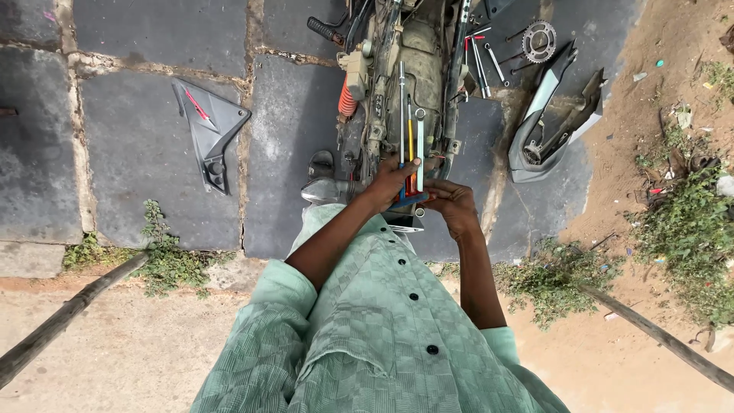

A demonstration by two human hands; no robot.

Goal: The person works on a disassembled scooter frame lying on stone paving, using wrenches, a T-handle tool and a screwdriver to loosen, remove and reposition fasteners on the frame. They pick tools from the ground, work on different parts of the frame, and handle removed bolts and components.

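Observation:
My left hand (388, 183) and my right hand (451, 205) meet in front of my chest, both closed around a bunch of long hand tools (410, 145). The bunch holds a thin steel rod, a yellow-shafted screwdriver and a flat spanner, all pointing away from me. A blue and a red handle show between my fingers. Straight below the tools lies a stripped motorcycle frame (405, 61) with an orange spring (348, 99) on its left side. My pale green checked shirt fills the lower view.
A grey side panel (210, 130) lies on the stone slabs to the left. A grey tail fairing (554, 115), a chain sprocket (539, 40) and several spanners (482, 61) lie to the right. Sandy ground and weeds border the slabs. Two poles (61, 321) cross the lower corners.

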